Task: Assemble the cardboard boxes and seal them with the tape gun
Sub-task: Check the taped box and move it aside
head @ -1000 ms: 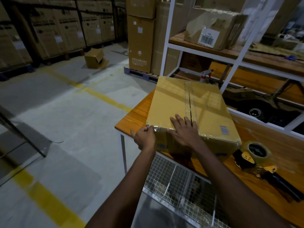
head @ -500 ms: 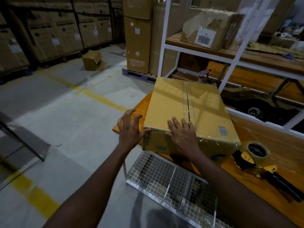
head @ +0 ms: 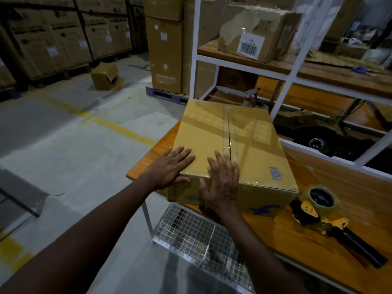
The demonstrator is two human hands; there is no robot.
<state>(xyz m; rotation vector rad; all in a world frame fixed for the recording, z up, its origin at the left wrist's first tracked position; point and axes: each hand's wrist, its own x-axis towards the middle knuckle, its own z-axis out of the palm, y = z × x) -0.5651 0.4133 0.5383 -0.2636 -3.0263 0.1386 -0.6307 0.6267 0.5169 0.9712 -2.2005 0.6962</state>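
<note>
While the left hand (head: pixel 169 168) and right hand (head: pixel 222 183) press flat on the cardboard box (head: pixel 254 145), each grip is released.

No wording legible. White barcode label (head: pixel 250 46) on far shelf parcel (head: pixel 273 20); blue striped mark (head: pixel 275 172) and blue emblem (head: pixel 265 209) on near cardboard box (head: pixel 212 128).

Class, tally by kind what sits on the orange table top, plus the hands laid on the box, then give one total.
Cardboard box: 1
Tape gun: 1
Hands on the box: 2 (left hand, right hand)
Total: 4
</note>
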